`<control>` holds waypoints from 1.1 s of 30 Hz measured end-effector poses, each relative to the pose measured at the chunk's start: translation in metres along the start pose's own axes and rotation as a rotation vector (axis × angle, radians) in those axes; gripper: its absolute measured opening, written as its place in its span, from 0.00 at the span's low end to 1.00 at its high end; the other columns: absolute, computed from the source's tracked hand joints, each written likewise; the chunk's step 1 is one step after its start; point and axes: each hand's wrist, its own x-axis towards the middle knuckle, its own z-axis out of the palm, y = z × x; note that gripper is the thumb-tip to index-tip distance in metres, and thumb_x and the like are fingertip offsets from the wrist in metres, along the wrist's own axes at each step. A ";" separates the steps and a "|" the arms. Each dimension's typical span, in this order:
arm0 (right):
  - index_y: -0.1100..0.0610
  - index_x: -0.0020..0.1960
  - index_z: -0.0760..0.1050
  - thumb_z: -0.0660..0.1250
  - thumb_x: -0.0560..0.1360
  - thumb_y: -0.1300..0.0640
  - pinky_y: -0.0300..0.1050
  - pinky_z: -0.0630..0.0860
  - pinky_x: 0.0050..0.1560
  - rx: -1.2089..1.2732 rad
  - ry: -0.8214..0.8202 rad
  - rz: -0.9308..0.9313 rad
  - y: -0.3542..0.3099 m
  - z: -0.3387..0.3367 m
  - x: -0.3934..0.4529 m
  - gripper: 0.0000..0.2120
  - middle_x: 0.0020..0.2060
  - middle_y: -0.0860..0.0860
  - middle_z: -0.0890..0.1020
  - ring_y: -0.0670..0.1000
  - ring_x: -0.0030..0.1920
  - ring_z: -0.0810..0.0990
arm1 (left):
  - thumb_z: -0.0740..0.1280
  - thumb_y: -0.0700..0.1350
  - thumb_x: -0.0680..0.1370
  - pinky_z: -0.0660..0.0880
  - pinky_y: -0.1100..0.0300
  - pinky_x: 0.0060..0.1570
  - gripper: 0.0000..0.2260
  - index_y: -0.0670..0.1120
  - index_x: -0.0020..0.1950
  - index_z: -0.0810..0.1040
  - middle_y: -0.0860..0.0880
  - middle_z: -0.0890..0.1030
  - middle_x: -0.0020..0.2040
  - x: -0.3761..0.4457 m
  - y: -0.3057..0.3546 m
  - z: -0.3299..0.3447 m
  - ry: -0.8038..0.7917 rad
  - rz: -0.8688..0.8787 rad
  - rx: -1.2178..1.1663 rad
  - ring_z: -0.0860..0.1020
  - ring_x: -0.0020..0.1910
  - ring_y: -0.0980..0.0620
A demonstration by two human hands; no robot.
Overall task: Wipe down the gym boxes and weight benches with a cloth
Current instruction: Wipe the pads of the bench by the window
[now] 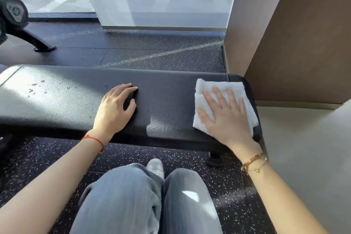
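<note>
Now mid-wipe on weight bench: right hand flat, fingers spread, pressing white cloth at far-right end; left hand resting loose on pad, holding nothing. Next, prob. sweep cloth left twd scuffed patch w/ steady pressure.

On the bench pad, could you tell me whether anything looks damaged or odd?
Yes: the bench pad has small scuffs or flakes toward its left end, away from the cloth under the right hand.
</note>
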 end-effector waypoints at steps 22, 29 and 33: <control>0.39 0.80 0.46 0.37 0.78 0.33 0.54 0.34 0.78 0.009 -0.094 -0.304 -0.062 0.005 0.028 0.31 0.80 0.42 0.44 0.51 0.80 0.37 | 0.65 0.43 0.79 0.64 0.49 0.74 0.17 0.49 0.69 0.75 0.50 0.74 0.71 0.002 -0.003 -0.001 -0.006 0.014 0.017 0.69 0.72 0.49; 0.40 0.80 0.45 0.42 0.82 0.36 0.59 0.37 0.78 0.030 -0.106 -0.151 -0.058 -0.004 0.072 0.28 0.81 0.45 0.44 0.54 0.80 0.38 | 0.64 0.43 0.79 0.64 0.47 0.74 0.18 0.45 0.69 0.75 0.47 0.74 0.71 0.003 0.009 -0.008 -0.067 -0.004 0.073 0.70 0.72 0.45; 0.41 0.80 0.45 0.36 0.79 0.34 0.60 0.39 0.78 -0.017 0.006 -0.054 -0.034 0.001 0.010 0.31 0.81 0.45 0.45 0.56 0.80 0.40 | 0.64 0.45 0.79 0.64 0.46 0.74 0.20 0.45 0.71 0.72 0.46 0.74 0.71 0.009 0.037 -0.005 -0.103 0.006 0.042 0.69 0.72 0.46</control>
